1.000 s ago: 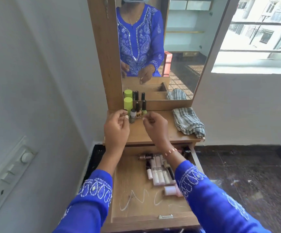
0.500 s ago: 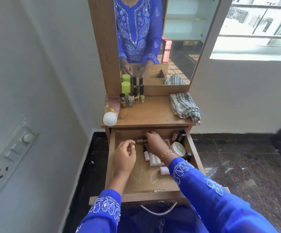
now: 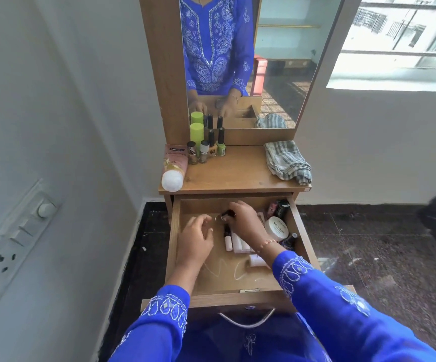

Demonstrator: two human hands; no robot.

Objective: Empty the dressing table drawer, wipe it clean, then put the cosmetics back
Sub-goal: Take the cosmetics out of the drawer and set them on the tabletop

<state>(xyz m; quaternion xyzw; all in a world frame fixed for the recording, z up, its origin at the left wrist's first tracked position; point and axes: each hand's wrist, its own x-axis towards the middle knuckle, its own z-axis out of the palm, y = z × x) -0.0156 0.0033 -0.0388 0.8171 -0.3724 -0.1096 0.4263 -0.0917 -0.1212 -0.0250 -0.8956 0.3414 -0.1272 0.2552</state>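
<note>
A second ago both your hands were up on the tabletop (image 3: pixel 237 176) by the nail polish bottles (image 3: pixel 207 150); now they are down in the open drawer (image 3: pixel 233 283), so another item is about to come out. Your right hand (image 3: pixel 245 220) pinches a small dark bottle (image 3: pixel 226 215) near the back of the drawer, fingers curled round it. Your left hand (image 3: pixel 194 236) hovers just beside it, fingers loosely curled and holding nothing. Emptying is only partly done, I judge: white tubes (image 3: pixel 237 242), a round white jar (image 3: pixel 277 228) and dark bottles at the right wall are left inside. The striped cloth (image 3: pixel 287 162) lies unused on the tabletop, and pale scribbles (image 3: pixel 224 270) on the drawer floor await wiping.
</note>
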